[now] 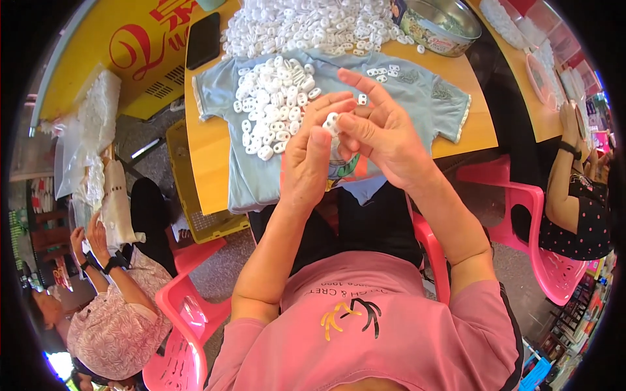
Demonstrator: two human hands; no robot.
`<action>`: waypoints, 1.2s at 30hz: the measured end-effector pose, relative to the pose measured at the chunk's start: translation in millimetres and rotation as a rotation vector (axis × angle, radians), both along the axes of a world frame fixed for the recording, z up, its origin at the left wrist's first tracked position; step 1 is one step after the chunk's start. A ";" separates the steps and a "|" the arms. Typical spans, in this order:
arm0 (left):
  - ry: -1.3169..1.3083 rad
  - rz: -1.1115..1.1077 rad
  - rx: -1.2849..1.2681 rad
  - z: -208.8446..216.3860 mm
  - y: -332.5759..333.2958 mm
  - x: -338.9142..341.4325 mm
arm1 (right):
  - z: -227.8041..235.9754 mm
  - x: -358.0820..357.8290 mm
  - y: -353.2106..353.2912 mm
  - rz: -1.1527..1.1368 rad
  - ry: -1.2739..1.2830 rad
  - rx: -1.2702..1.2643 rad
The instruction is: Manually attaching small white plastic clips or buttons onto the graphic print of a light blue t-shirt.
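Note:
A small white oval plastic piece with two holes (331, 122) is held up over the table's near edge, between my two hands. My left hand (301, 156) pinches it from the left with thumb and fingers. From the right, my right hand (391, 133) meets it with the thumb, its index finger raised away. Below them a light blue T-shirt (215, 91) lies spread on the table, bearing a loose pile of similar white pieces (274, 98). Several more such pieces (381, 73) lie apart near its right side, beside small heaps of tiny greyish parts (443, 90).
A larger heap of white pieces (313, 29) covers the wooden table's (203, 166) far side, between a black phone (203, 40) and a round tin (443, 29). A yellow crate (189, 189) stands left below. Co-workers sit at left (120, 313) and right (574, 208) on pink chairs.

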State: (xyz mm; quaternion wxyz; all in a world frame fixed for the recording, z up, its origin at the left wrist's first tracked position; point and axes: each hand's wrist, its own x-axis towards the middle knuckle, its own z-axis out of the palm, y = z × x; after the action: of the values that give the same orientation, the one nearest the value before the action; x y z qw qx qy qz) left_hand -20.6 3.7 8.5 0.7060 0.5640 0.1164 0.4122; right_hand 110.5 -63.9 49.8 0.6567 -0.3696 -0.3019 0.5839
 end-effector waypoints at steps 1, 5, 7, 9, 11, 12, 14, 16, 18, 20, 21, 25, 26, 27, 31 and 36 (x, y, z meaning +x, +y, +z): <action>-0.027 -0.032 0.008 1.5 -0.8 -0.2 | 1.4 -0.7 -0.7 -0.004 -0.001 0.006; -0.122 -0.146 -0.024 6.4 -0.2 0.3 | 2.3 -0.9 -1.3 0.016 0.043 -0.035; -0.097 -0.124 -0.047 8.8 -2.8 -1.0 | 2.8 -3.6 -2.8 0.024 0.067 -0.023; -0.079 -0.111 -0.069 7.7 -2.0 -1.2 | 1.5 -7.6 -3.2 0.013 0.110 -0.001; -0.091 -0.084 -0.074 5.1 -2.7 0.7 | 1.2 -12.0 -3.2 0.007 0.155 0.020; -0.103 -0.057 -0.080 3.5 -3.1 1.3 | 1.3 -13.9 -3.2 -0.007 0.158 0.024; -0.109 -0.041 -0.064 0.2 -3.1 2.3 | 0.8 -15.6 -3.6 -0.026 0.159 0.028; -0.114 -0.023 -0.048 1.1 -4.4 4.1 | -2.0 -17.3 -3.6 -0.027 0.159 0.068; -0.206 0.026 -0.032 6.3 -7.8 7.6 | -1.5 -22.9 -2.8 -0.046 0.164 0.070; -0.206 0.024 -0.034 5.1 -6.5 5.2 | -0.8 -26.0 -1.6 -0.064 0.168 0.072; -0.207 0.022 -0.036 4.9 -5.5 3.6 | -0.6 -26.6 -1.0 -0.059 0.137 0.073; -0.202 0.011 -0.034 8.4 -1.7 -4.5 | 3.1 -28.4 2.7 -0.035 0.081 0.033; -0.156 0.020 -0.079 14.3 -2.1 -11.8 | 4.7 -29.4 3.6 -0.036 0.081 0.031; -0.111 0.029 -0.125 17.4 -0.2 -18.6 | 6.3 -30.6 4.6 -0.003 0.015 0.077; -0.034 0.349 0.054 32.1 41.6 -74.6 | 11.6 -16.2 6.7 0.072 -0.275 0.080; 0.261 0.744 0.102 36.7 92.1 -169.9 | 0.8 56.5 7.8 -0.236 -0.678 -0.015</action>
State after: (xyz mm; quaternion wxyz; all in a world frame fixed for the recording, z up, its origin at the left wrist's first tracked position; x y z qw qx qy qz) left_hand -190.5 95.7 45.2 0.4587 0.5652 0.3810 0.5700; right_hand 167.1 -56.1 50.6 0.5795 -0.5792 -0.4536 0.3507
